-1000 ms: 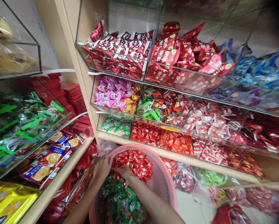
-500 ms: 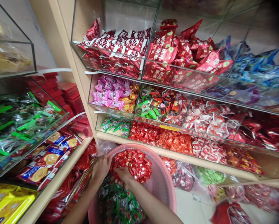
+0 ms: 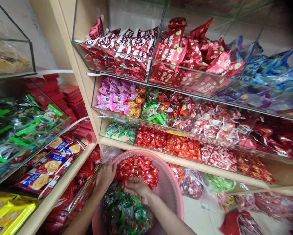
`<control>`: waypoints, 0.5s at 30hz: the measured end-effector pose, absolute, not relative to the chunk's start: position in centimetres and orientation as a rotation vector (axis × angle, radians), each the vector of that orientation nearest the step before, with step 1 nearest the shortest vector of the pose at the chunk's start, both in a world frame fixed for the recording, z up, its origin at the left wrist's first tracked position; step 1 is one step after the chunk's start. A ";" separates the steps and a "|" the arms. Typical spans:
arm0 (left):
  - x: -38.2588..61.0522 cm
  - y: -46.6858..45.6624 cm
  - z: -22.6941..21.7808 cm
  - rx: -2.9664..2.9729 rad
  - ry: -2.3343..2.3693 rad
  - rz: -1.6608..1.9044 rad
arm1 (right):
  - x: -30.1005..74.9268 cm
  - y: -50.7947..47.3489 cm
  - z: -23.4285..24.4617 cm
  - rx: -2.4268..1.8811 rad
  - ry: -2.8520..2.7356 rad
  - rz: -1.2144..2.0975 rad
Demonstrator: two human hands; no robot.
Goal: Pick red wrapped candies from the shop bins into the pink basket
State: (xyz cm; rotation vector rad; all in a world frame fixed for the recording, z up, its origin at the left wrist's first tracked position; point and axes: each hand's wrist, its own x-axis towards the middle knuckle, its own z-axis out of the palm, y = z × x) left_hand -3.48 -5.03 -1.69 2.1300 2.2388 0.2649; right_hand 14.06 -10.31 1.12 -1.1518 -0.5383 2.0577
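A pink plastic basket (image 3: 169,182) holds red-wrapped candies (image 3: 143,168) in its far part and green-and-clear wrapped candies (image 3: 129,212) nearer me. At the basket's left rim, my left hand (image 3: 106,176) is closed, its thumb toward the inside and most of its fingers hidden. My right hand (image 3: 138,188) is inside the basket, over the border between the red and green candies. Its fingers point left, loosely curved and apart, the tips beside some red wrappers. I make out nothing held in it.
Clear shelf bins of wrapped sweets (image 3: 151,138) stand just beyond the basket. To the left are biscuit packs (image 3: 51,164) on a wooden-edged shelf (image 3: 63,182). Bagged sweets (image 3: 192,184) lie on the floor at right, below the lowest shelf board (image 3: 210,173).
My right hand has drawn back a little toward me and right, out from among the red candies, and its fingers show more. My left hand stays at the rim.
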 end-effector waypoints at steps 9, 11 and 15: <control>-3.5 -5.0 -1.5 2.104 2.218 0.265 | 10.3 -8.2 -0.9 -1.383 -0.412 2.031; -3.5 -5.1 -1.5 2.098 2.218 0.274 | 9.7 -7.7 -1.4 -1.430 -0.388 2.016; -3.6 -5.1 -1.6 2.109 2.208 0.288 | 9.3 -7.1 -2.3 -1.445 -0.552 1.992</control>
